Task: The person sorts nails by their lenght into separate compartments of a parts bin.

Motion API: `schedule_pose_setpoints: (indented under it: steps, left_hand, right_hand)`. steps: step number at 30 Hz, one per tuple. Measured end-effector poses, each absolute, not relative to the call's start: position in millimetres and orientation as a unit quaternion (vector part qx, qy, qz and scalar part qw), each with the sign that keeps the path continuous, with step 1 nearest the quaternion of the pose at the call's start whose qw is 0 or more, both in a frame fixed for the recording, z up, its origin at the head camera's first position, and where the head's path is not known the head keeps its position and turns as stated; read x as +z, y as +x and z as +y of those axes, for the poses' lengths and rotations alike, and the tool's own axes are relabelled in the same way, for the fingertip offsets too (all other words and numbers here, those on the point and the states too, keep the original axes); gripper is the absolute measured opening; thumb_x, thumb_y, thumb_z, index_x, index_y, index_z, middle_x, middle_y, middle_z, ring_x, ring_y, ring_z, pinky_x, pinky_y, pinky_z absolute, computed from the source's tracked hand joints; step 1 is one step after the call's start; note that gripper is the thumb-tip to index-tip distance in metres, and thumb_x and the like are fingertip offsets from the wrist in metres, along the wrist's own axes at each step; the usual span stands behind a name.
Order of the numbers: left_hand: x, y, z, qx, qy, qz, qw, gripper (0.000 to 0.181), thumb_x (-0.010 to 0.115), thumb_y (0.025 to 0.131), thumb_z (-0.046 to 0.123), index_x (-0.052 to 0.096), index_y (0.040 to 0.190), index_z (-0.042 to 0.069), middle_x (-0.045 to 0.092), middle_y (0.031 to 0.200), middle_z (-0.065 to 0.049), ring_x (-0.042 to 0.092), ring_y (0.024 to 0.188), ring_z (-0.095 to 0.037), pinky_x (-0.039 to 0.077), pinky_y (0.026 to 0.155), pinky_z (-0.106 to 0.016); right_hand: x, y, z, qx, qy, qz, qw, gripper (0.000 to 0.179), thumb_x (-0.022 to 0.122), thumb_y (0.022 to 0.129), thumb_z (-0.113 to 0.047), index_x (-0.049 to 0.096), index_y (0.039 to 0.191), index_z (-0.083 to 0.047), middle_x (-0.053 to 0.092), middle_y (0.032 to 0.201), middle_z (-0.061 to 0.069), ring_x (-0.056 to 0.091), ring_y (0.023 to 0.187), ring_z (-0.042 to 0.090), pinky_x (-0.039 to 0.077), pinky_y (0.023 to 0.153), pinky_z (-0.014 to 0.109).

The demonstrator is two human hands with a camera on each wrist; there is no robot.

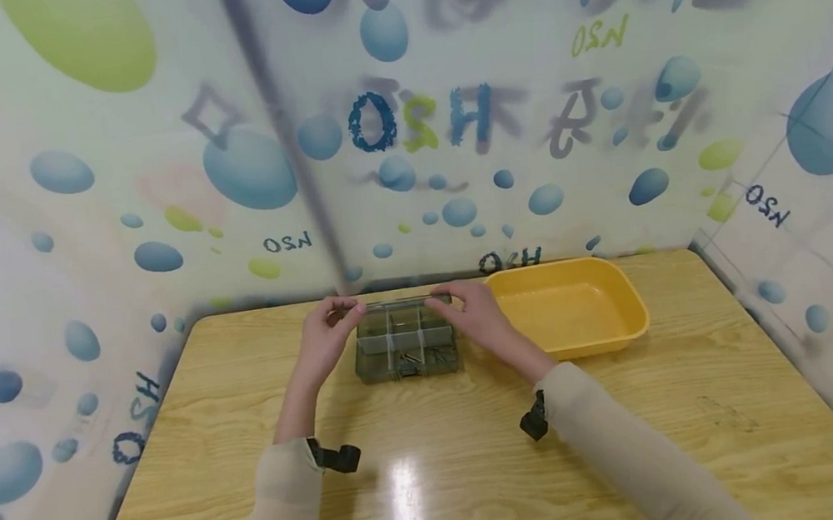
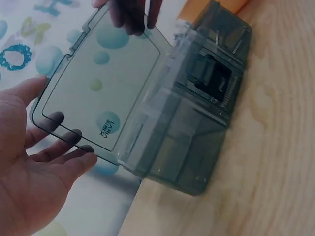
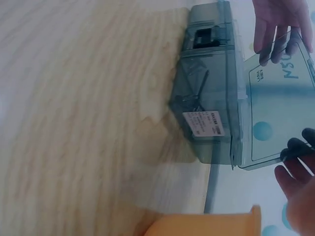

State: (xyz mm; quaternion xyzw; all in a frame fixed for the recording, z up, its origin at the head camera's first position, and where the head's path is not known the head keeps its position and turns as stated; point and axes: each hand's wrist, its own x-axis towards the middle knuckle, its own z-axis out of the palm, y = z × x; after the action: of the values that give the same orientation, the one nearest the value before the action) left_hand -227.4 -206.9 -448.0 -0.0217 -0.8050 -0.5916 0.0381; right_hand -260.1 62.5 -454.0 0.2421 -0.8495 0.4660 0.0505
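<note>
A see-through grey compartment box [image 1: 407, 361] stands on the table, its clear lid [image 2: 98, 83] swung up on the hinge. My left hand [image 1: 326, 340] holds the lid's left end, thumb at the edge and fingers behind the panel, as the left wrist view shows. At the other end, my right hand [image 1: 476, 314] grips the lid with its fingertips behind it. Small metal pieces [image 1: 437, 356] lie in the front compartments. The box has a front latch [image 2: 210, 78], and a white label [image 3: 203, 123] shows in the right wrist view.
Just right of the box sits a yellow plastic basin [image 1: 568, 312], close to my right forearm. The wooden table [image 1: 436, 459] runs back to a wall [image 1: 412, 210] patterned with blue and green drops.
</note>
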Motion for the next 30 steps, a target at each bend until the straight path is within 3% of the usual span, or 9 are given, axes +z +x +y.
schedule_pose_setpoints:
  steps: [5,14,23,30]
  left_hand:
    - [-456.2,-214.5,-209.8,-0.571,-0.057,-0.818,0.048,0.037,0.073,0.099,0.022,0.067,0.122,-0.005,0.058,0.136,-0.022,0.053,0.133,-0.034,0.039,0.115,-0.052]
    - [-473.0,-198.7,-208.1,-0.552,-0.075,-0.828,0.057,0.039,0.081,0.091,0.015,0.069,0.119,-0.009,0.052,0.143,-0.023,0.046,0.139,-0.035,0.039,0.115,-0.045]
    - [-487.2,-185.5,-201.2,-0.466,-0.078,-0.878,0.078,0.037,0.086,0.085,0.011,0.074,0.115,-0.005,0.054,0.144,-0.021,0.044,0.139,-0.042,0.043,0.109,-0.057]
    - [-500.6,-174.6,-190.9,-0.416,-0.116,-0.892,0.134,0.049,0.09,0.077,0.003,0.071,0.122,-0.005,0.049,0.148,-0.025,0.04,0.142,-0.046,0.042,0.109,-0.061]
  right_hand:
    - [-455.7,-248.3,68.5,0.375,0.318,-0.868,0.068,0.037,0.069,0.101,-0.027,0.072,0.125,0.0,0.069,0.126,0.017,0.062,0.12,0.035,0.05,0.103,0.051]
    - [-465.7,-233.7,69.6,0.311,0.403,-0.857,0.079,0.033,0.07,0.1,-0.017,0.071,0.126,0.002,0.065,0.134,0.02,0.058,0.128,0.037,0.045,0.11,0.051]
    - [-478.3,-229.5,68.0,0.271,0.443,-0.852,0.065,0.027,0.072,0.097,-0.011,0.074,0.122,0.0,0.065,0.136,0.018,0.057,0.13,0.035,0.046,0.109,0.049]
    - [-484.1,-227.1,67.7,0.265,0.456,-0.846,0.071,0.027,0.072,0.096,-0.009,0.075,0.122,-0.001,0.066,0.133,0.017,0.056,0.132,0.033,0.046,0.11,0.049]
